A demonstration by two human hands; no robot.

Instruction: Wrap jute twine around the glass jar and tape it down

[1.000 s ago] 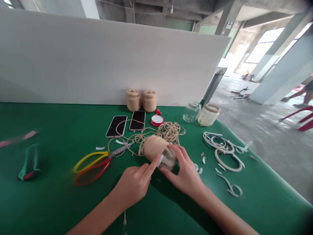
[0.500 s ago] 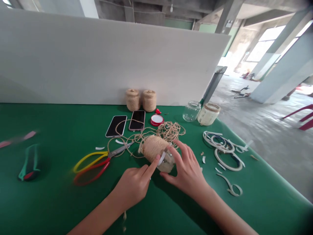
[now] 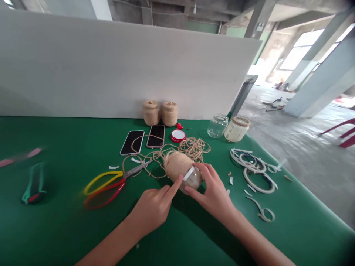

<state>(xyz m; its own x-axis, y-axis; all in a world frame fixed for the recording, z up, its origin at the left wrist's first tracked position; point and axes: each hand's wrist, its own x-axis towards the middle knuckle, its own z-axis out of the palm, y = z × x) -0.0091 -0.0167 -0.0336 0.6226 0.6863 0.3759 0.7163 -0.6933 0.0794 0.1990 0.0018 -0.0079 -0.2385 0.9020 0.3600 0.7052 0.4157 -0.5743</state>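
Observation:
A glass jar [image 3: 196, 179], partly wound with jute twine [image 3: 177, 165], lies tilted with its bare glass end toward me. Across the glass, beside the edge of the winding, runs a short white tape strip [image 3: 189, 173]. My right hand [image 3: 213, 186] grips the bare end, thumb in front and fingers over the far side. The index finger of my left hand [image 3: 155, 207] points out and touches the jar at the strip's lower end. Its other fingers are curled, and whatever they may hold is hidden. Loose twine [image 3: 193, 148] lies heaped behind the jar.
Open scissors [image 3: 123, 179] lie left of the jar. Behind are two phones [image 3: 132, 142], a red-rimmed lid [image 3: 178, 135] and two twine spools [image 3: 151, 113]. Tape rolls [image 3: 259, 181], a clear jar [image 3: 217, 126] and a cream-coated jar [image 3: 237, 129] stand right, near the table edge.
The jar has shifted slightly right and turned, and the tape strip now shows more fully across the glass. My right hand's fingers have closed in around the glass end; my left index finger stays at the strip.

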